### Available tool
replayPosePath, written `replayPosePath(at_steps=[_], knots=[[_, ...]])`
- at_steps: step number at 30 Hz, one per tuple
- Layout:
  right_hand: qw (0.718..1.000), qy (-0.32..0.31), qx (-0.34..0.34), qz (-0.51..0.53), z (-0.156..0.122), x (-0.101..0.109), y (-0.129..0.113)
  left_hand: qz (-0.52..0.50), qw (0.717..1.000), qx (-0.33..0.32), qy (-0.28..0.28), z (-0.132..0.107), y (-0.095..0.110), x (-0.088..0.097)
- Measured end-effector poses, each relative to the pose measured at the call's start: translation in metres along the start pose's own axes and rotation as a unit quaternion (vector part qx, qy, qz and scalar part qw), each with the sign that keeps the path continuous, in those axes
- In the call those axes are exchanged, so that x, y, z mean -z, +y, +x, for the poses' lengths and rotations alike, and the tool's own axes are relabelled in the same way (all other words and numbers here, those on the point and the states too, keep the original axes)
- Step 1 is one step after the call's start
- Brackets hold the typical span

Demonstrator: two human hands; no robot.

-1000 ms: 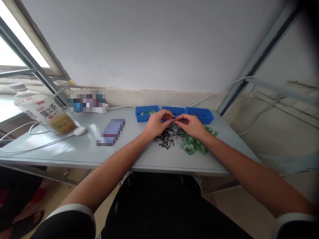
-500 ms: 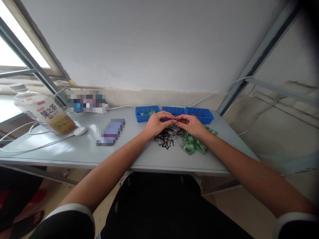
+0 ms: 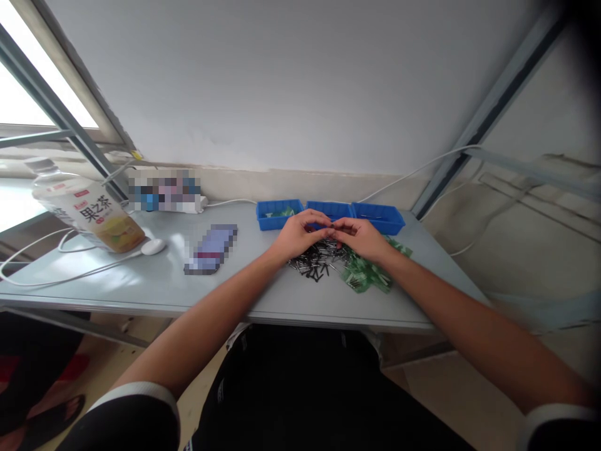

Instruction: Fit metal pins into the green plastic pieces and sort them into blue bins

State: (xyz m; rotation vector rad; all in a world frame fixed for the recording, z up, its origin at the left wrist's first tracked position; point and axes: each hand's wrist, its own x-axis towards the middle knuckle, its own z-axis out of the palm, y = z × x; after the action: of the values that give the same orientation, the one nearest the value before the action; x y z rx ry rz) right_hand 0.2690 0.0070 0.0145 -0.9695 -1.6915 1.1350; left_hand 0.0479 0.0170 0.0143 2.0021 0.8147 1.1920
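Observation:
My left hand [image 3: 301, 235] and my right hand [image 3: 359, 237] meet fingertip to fingertip above a heap of dark screws [image 3: 320, 260]. Both are closed in a pinch; whatever sits between the fingertips is too small to make out. Green plastic packets [image 3: 367, 274] lie beside the heap, partly under my right wrist. Behind the hands stand a left blue bin [image 3: 280, 222] with green packets inside, a middle blue bin [image 3: 323, 207] mostly hidden by my fingers, and a right blue bin [image 3: 387, 220] with a few thin dark pieces in it.
On the left of the grey table [image 3: 154, 291] stand a large drink bottle [image 3: 89, 207] and a white cable with a round white piece [image 3: 153, 247]. A blurred flat phone-like object [image 3: 213, 249] lies nearer the middle. Another person's sandalled foot [image 3: 59, 416] shows below left.
Both hands stay in nearly the same place, with only slight finger movement. The whole view has shifted a little; the heap, packets and bins look unchanged.

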Motion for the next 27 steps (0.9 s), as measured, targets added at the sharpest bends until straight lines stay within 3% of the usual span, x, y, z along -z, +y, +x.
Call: replayPosePath(at_steps=[27], knots=[[1.0,0.007,-0.012,0.002,-0.0005,0.0035,0.0017,0.026,0.999,-0.009,0.016,-0.0008,0.0048,0.001]])
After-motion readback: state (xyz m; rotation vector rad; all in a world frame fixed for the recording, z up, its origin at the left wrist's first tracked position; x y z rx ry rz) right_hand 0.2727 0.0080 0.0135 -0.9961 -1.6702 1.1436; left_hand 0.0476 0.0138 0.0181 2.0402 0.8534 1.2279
